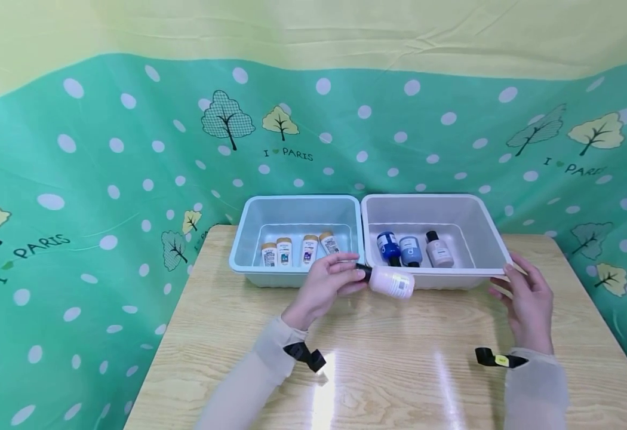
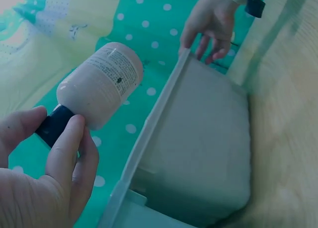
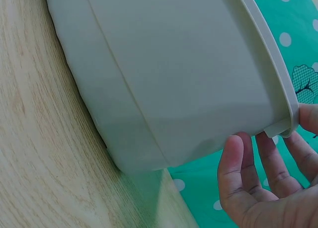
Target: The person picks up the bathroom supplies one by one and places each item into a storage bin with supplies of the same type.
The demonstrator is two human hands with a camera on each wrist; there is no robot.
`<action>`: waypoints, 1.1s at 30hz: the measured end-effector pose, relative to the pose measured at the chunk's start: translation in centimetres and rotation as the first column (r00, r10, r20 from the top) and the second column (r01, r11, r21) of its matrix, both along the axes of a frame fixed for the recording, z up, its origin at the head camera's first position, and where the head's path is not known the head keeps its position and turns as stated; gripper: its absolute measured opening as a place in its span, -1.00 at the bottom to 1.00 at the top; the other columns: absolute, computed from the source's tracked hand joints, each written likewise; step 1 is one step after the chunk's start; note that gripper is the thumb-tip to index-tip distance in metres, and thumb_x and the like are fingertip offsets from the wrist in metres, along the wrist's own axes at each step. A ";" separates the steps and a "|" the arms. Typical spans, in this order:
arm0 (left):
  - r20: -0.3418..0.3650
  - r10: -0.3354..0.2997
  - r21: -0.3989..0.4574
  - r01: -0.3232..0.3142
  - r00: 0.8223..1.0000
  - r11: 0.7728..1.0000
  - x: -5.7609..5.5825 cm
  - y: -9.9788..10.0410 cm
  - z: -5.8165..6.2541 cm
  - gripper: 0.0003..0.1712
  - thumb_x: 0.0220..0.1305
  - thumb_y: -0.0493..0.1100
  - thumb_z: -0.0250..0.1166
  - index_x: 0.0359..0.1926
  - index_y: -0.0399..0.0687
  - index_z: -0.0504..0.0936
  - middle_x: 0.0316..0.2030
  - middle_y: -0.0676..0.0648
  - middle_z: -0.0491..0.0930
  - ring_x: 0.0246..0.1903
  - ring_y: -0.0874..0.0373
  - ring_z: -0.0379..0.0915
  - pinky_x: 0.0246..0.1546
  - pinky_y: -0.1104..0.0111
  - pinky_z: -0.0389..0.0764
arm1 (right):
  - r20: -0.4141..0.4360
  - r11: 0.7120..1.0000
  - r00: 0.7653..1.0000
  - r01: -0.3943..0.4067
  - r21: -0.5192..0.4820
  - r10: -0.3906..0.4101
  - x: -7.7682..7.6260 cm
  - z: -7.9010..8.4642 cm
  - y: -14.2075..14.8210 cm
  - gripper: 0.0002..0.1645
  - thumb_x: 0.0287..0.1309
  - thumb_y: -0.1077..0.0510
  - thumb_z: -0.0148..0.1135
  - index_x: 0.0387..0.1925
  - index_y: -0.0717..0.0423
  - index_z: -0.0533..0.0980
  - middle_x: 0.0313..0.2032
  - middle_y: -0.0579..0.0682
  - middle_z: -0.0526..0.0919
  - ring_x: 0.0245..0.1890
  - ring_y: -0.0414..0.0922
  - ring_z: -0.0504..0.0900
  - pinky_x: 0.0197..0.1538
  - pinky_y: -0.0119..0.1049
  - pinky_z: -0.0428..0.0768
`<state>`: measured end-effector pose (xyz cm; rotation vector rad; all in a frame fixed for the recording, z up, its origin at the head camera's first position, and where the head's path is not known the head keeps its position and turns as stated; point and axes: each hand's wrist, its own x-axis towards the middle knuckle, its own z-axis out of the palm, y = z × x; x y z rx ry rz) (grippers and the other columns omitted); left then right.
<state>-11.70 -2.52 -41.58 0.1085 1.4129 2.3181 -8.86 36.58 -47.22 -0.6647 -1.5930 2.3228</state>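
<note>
My left hand [image 1: 328, 283] pinches the black cap of a pale pink bottle [image 1: 393, 282], which it holds tilted on its side over the front rim of the right-hand bin. In the left wrist view the bottle [image 2: 102, 84] shows printed text on its label. With its fingers at the front right corner, my right hand [image 1: 528, 298] grips the rim of the whitish bin [image 1: 472, 239]. Inside that bin lie a dark blue bottle [image 1: 387, 246], a lighter blue bottle [image 1: 411, 251] and a pale pink bottle with a black cap [image 1: 439, 251].
A light blue bin [image 1: 297, 209] stands close against the whitish bin's left side. It contains several small white bottles [image 1: 309, 251] with tan caps. Both bins sit on a wooden table [image 1: 389, 370], before a green and yellow patterned cloth [image 1: 346, 119].
</note>
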 end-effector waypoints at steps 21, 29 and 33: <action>0.045 0.090 0.038 -0.092 0.995 0.995 -7.8 4.5 4.5 -0.54 0.23 -0.49 0.35 0.16 -0.32 0.53 0.04 -0.34 0.55 -0.05 -0.18 0.63 0.00 0.23 0.69 | -0.032 1.000 0.999 -0.009 -0.009 0.009 0.0 0.0 0.2 -0.35 0.25 0.10 0.40 0.35 -0.03 0.45 0.10 -0.06 0.54 -0.21 -0.10 0.71 -0.30 -0.28 0.78; 0.066 0.106 0.044 -0.109 0.992 0.993 -11.6 7.4 5.3 -0.58 0.19 -0.50 0.37 0.09 -0.35 0.56 -0.06 -0.30 0.61 -0.12 -0.12 0.67 -0.03 0.25 0.71 | -0.021 1.000 1.000 0.000 0.013 0.000 -0.1 -0.1 0.1 -0.37 0.25 0.08 0.40 0.34 -0.04 0.46 0.05 -0.05 0.56 -0.22 -0.11 0.72 -0.30 -0.28 0.78; 0.070 0.107 0.031 -0.110 0.992 0.993 -13.1 8.8 5.5 -0.58 0.18 -0.49 0.40 0.07 -0.34 0.58 -0.09 -0.25 0.62 -0.15 -0.09 0.68 -0.04 0.25 0.72 | -0.016 1.000 1.000 -0.004 0.017 0.004 -0.1 0.0 0.1 -0.36 0.25 0.07 0.40 0.35 -0.04 0.45 0.06 -0.06 0.55 -0.21 -0.11 0.71 -0.29 -0.29 0.77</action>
